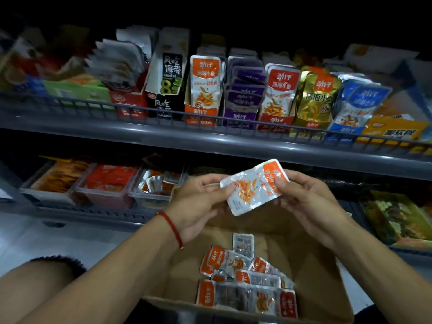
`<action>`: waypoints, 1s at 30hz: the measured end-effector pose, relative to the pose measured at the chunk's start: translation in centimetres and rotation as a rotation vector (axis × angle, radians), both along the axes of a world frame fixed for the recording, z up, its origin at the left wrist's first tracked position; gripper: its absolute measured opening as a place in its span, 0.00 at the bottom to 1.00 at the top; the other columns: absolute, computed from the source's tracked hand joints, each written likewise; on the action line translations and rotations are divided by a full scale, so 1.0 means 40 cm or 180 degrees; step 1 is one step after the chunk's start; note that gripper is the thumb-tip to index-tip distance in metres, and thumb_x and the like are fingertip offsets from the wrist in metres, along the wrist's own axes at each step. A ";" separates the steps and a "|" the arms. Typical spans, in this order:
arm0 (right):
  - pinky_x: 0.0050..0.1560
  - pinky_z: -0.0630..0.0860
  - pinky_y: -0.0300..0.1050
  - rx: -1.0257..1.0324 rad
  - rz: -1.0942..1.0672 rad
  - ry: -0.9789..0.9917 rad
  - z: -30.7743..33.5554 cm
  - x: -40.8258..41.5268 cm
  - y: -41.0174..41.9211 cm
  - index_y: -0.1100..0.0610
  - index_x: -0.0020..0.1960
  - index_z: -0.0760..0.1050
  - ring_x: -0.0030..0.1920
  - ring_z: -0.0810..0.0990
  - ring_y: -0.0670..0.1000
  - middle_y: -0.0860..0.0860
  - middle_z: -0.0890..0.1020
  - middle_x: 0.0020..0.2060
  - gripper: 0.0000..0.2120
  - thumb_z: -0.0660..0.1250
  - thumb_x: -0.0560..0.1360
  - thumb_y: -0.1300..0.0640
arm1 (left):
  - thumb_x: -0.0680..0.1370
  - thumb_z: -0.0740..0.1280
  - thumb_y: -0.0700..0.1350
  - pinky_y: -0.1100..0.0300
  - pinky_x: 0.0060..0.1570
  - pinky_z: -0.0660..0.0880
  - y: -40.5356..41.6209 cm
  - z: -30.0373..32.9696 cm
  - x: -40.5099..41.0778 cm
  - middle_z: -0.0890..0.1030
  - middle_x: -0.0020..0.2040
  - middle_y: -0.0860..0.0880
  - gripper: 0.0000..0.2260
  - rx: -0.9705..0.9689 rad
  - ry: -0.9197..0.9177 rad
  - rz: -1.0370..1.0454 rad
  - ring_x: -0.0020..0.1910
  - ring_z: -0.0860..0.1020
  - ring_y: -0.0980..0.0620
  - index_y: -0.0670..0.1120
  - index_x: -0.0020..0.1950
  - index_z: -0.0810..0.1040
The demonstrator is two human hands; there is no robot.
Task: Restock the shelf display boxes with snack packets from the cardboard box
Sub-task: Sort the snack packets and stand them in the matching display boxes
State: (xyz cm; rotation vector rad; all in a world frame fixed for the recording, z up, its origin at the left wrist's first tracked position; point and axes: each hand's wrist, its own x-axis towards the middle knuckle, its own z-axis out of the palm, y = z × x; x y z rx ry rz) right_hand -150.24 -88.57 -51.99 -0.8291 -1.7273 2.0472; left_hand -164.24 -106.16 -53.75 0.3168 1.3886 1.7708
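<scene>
Left hand (198, 204) and right hand (311, 206) pinch 1 snack packet (253, 187) between them.

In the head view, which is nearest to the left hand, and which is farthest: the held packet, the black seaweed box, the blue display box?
1. Held packet: pinched by the left hand.
2. Black seaweed box: upper shelf, above the hand.
3. Blue display box: upper shelf, far right.

The top shelf (210, 141) holds a row of snack boxes (203, 113) standing side by side. The lower shelf (93, 216) holds clear trays (102, 190).
</scene>
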 end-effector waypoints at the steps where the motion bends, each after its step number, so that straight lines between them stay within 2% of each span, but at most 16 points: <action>1: 0.54 0.79 0.50 0.0126 0.0046 -0.0036 0.012 -0.004 -0.005 0.61 0.61 0.80 0.49 0.84 0.56 0.61 0.86 0.52 0.16 0.72 0.74 0.58 | 0.77 0.70 0.36 0.57 0.41 0.82 -0.003 0.011 -0.010 0.85 0.53 0.39 0.11 0.0121 -0.0096 0.0118 0.46 0.85 0.48 0.38 0.59 0.79; 4: 0.55 0.77 0.55 0.0520 0.0118 -0.0094 0.080 -0.025 -0.032 0.62 0.56 0.82 0.51 0.84 0.61 0.61 0.86 0.50 0.14 0.73 0.72 0.58 | 0.73 0.71 0.42 0.54 0.45 0.81 -0.013 0.040 -0.040 0.85 0.52 0.40 0.16 0.0467 -0.0241 0.0435 0.45 0.84 0.48 0.39 0.60 0.81; 6: 0.50 0.79 0.50 0.1112 0.0234 -0.0169 0.148 -0.046 -0.051 0.59 0.53 0.83 0.49 0.86 0.56 0.57 0.88 0.47 0.09 0.73 0.74 0.58 | 0.72 0.71 0.45 0.52 0.46 0.79 -0.023 0.062 -0.058 0.86 0.51 0.42 0.17 0.0648 -0.0232 0.0644 0.45 0.83 0.48 0.41 0.58 0.81; 8: 0.46 0.81 0.43 0.1930 0.0264 -0.0085 0.230 -0.073 -0.072 0.55 0.49 0.83 0.45 0.86 0.47 0.50 0.88 0.43 0.04 0.73 0.75 0.58 | 0.76 0.69 0.48 0.55 0.44 0.77 -0.035 0.085 -0.078 0.85 0.49 0.44 0.13 0.0762 -0.0176 0.0817 0.44 0.82 0.50 0.42 0.56 0.81; 11: 0.45 0.80 0.34 0.3226 0.0182 0.0339 0.361 -0.150 -0.081 0.51 0.47 0.82 0.41 0.84 0.38 0.43 0.86 0.39 0.04 0.73 0.76 0.60 | 0.81 0.66 0.49 0.56 0.46 0.76 -0.060 0.114 -0.113 0.85 0.48 0.45 0.10 0.0796 -0.0107 0.1070 0.42 0.81 0.51 0.45 0.55 0.81; 15: 0.52 0.82 0.46 0.4389 -0.0035 0.0255 0.479 -0.304 -0.039 0.50 0.55 0.83 0.47 0.84 0.42 0.46 0.85 0.47 0.07 0.73 0.77 0.51 | 0.80 0.65 0.45 0.53 0.49 0.77 -0.083 0.132 -0.133 0.86 0.48 0.45 0.08 0.0743 -0.0072 0.1271 0.44 0.81 0.48 0.44 0.57 0.80; 17: 0.52 0.78 0.42 0.4837 0.0060 -0.0061 0.499 -0.377 -0.023 0.52 0.59 0.82 0.50 0.81 0.43 0.48 0.85 0.52 0.10 0.71 0.79 0.51 | 0.80 0.65 0.44 0.53 0.48 0.78 -0.088 0.137 -0.137 0.86 0.47 0.45 0.08 0.0747 -0.0080 0.1326 0.43 0.82 0.48 0.44 0.56 0.80; 19: 0.52 0.75 0.41 0.5124 0.0194 -0.0287 0.494 -0.439 -0.016 0.54 0.61 0.81 0.51 0.79 0.45 0.51 0.84 0.56 0.11 0.69 0.80 0.52 | 0.80 0.65 0.43 0.54 0.46 0.78 -0.092 0.140 -0.142 0.85 0.46 0.44 0.06 0.0759 -0.0107 0.1375 0.42 0.81 0.48 0.44 0.54 0.79; 22: 0.52 0.76 0.45 0.5510 0.0372 -0.0594 0.469 -0.514 -0.011 0.55 0.61 0.80 0.51 0.78 0.48 0.53 0.83 0.56 0.12 0.69 0.80 0.52 | 0.79 0.65 0.41 0.55 0.42 0.76 -0.096 0.142 -0.150 0.84 0.44 0.45 0.05 0.0796 -0.0170 0.1406 0.39 0.80 0.49 0.44 0.53 0.79; 26: 0.53 0.76 0.47 0.5629 0.0690 -0.1040 0.435 -0.589 0.000 0.56 0.58 0.81 0.51 0.78 0.50 0.54 0.83 0.55 0.11 0.72 0.78 0.52 | 0.79 0.64 0.40 0.56 0.39 0.76 -0.102 0.144 -0.157 0.84 0.44 0.45 0.05 0.0823 -0.0184 0.1364 0.37 0.79 0.50 0.44 0.52 0.78; 28: 0.53 0.77 0.50 0.5750 0.0644 -0.1164 0.419 -0.615 0.008 0.57 0.57 0.81 0.54 0.80 0.55 0.56 0.83 0.55 0.12 0.73 0.77 0.52 | 0.79 0.64 0.39 0.57 0.38 0.76 -0.103 0.145 -0.159 0.84 0.43 0.45 0.05 0.0819 -0.0181 0.1342 0.36 0.79 0.50 0.44 0.52 0.79; 30: 0.49 0.76 0.50 0.5941 0.0369 -0.1216 0.408 -0.631 0.016 0.57 0.57 0.81 0.54 0.80 0.58 0.57 0.82 0.55 0.13 0.74 0.77 0.51 | 0.79 0.63 0.39 0.58 0.37 0.77 -0.105 0.145 -0.160 0.84 0.42 0.45 0.06 0.0825 -0.0197 0.1333 0.36 0.79 0.50 0.44 0.52 0.79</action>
